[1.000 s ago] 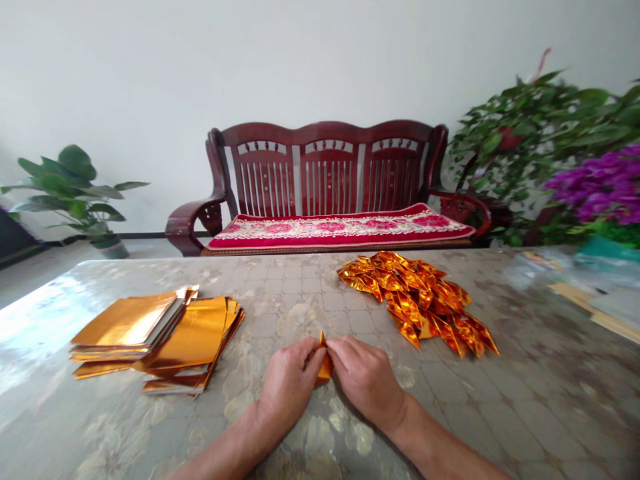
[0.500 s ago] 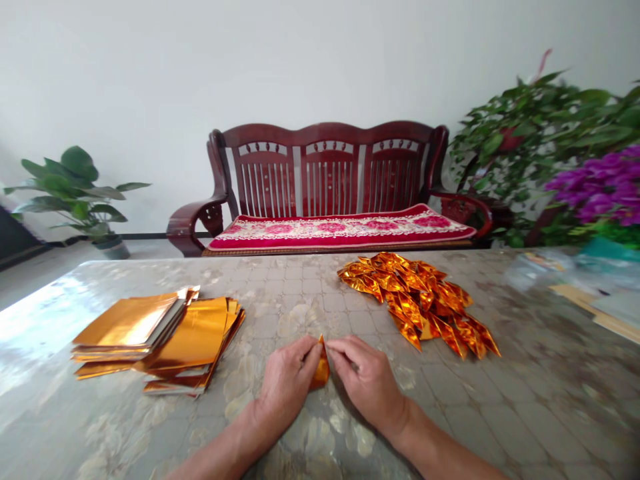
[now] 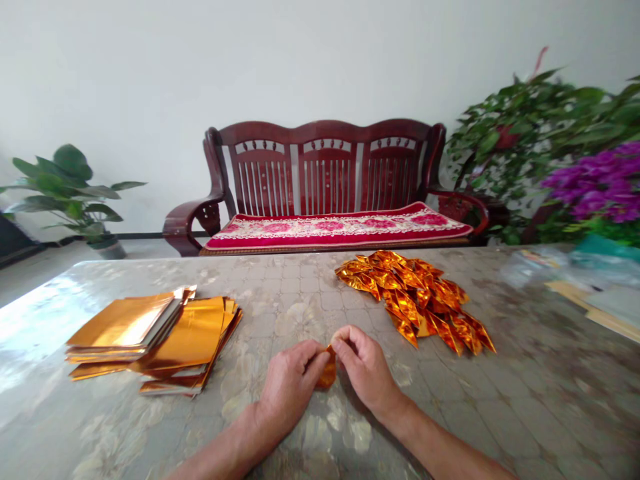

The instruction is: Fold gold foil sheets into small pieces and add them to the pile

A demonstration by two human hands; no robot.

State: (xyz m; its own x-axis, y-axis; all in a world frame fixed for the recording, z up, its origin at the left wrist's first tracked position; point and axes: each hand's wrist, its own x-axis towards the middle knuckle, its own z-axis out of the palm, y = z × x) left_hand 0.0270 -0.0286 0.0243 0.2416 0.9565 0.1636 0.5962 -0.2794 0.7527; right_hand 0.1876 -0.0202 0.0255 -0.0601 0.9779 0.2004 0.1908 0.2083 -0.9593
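Between my hands, low over the table, is a small folded piece of orange-gold foil paper (image 3: 327, 375). My left hand (image 3: 295, 373) pinches it from the left, thumb against fingers. From the right, my right hand (image 3: 364, 363) closes its thumb and forefinger on the top tip, which its fingers cover. To the left lies a stack of flat gold foil paper sheets (image 3: 195, 330), some with pale undersides showing. Beyond my right hand sits a heap of folded foil pieces (image 3: 415, 300), pointed and shiny.
The table (image 3: 280, 300) has a patterned, glossy cover. Plastic bags (image 3: 533, 263) and tan card (image 3: 570, 293) lie at its right edge. Behind stands a dark red wooden bench (image 3: 325, 167) with a floral cushion. Potted plants (image 3: 75, 193) flank it.
My right fingers have come onto the paper's top tip, covering the point that stood up between my hands. My left hand keeps its pinch. The view has shifted slightly.
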